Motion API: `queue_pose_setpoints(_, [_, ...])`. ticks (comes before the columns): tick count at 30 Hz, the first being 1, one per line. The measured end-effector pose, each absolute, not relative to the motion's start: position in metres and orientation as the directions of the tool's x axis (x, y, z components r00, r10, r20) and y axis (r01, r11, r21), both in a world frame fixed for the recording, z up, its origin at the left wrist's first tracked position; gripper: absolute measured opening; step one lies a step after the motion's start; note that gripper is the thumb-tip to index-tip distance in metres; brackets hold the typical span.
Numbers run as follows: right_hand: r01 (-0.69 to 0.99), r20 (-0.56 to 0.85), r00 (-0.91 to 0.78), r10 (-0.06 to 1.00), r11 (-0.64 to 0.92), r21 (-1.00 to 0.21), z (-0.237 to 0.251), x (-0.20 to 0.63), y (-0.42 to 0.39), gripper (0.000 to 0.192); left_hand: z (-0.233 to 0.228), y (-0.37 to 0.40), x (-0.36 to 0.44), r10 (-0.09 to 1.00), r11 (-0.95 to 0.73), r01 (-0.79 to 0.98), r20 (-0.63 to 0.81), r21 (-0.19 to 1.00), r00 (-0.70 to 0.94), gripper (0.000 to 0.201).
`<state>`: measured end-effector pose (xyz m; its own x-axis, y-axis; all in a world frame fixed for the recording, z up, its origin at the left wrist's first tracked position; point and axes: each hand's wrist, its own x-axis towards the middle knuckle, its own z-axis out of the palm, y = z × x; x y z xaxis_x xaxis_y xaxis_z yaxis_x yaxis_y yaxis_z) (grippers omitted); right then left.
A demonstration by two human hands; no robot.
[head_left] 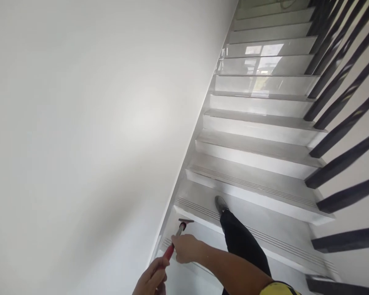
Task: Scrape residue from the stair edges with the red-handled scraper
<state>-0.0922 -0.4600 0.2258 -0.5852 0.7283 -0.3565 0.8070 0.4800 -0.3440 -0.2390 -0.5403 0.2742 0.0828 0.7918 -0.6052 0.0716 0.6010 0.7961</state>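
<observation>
Your left hand [153, 276] is closed round the red handle of a scraper-like tool [169, 251], and your right hand [187, 248] grips it farther up. Its flat head [186, 220] is by the white wall [95, 123], one step below your shoe [221, 204]; you can't tell whether it touches the stairs [246, 180].

The person wears a bright yellow short sleeve [276, 288] with black striping, a plain black trouser leg [242, 241], and a grey, round-toed shoe [221, 203].
</observation>
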Motion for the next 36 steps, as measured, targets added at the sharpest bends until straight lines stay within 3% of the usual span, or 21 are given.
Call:
queue_pose_setpoints(6, [0.917, -0.118, -0.314, 0.942, 0.269, -0.296, 0.243, -0.076, -0.430, 0.053, 0.310, -0.501, -0.210, 0.890, 0.414, 0.119, -0.429, 0.902, 0.156, 0.023])
queue_pose_setpoints(13, [0.971, 0.068, -0.090, 0.994, 0.103, -0.217, 0.308, -0.020, -0.326, 0.039, 0.361, -0.402, -0.143, 0.966, 0.104, 0.344, -0.177, 0.933, 0.186, 0.024])
queue_pose_setpoints(20, [0.977, 0.214, -0.114, 0.970, 0.148, -0.153, 0.343, 0.084, -0.149, 0.034, 0.406, -0.242, -0.058, 0.957, -0.111, 0.401, -0.011, 0.909, 0.290, 0.025])
queue_pose_setpoints(27, [0.969, 0.196, -0.174, 0.965, 0.203, -0.140, 0.305, 0.162, 0.022, 0.036, 0.373, -0.091, 0.021, 0.971, -0.194, 0.479, 0.099, 0.856, 0.216, 0.025])
queue_pose_setpoints(31, [0.955, 0.199, -0.211, 0.957, 0.245, -0.169, 0.276, 0.167, 0.076, 0.033, 0.340, -0.038, 0.021, 0.968, -0.250, 0.602, 0.184, 0.758, 0.171, 0.026])
queue_pose_setpoints(36, [0.923, 0.288, -0.267, 0.920, 0.330, -0.197, 0.255, 0.166, 0.098, 0.027, 0.310, -0.020, 0.009, 0.833, -0.468, 0.753, 0.516, 0.462, 0.200, 0.028])
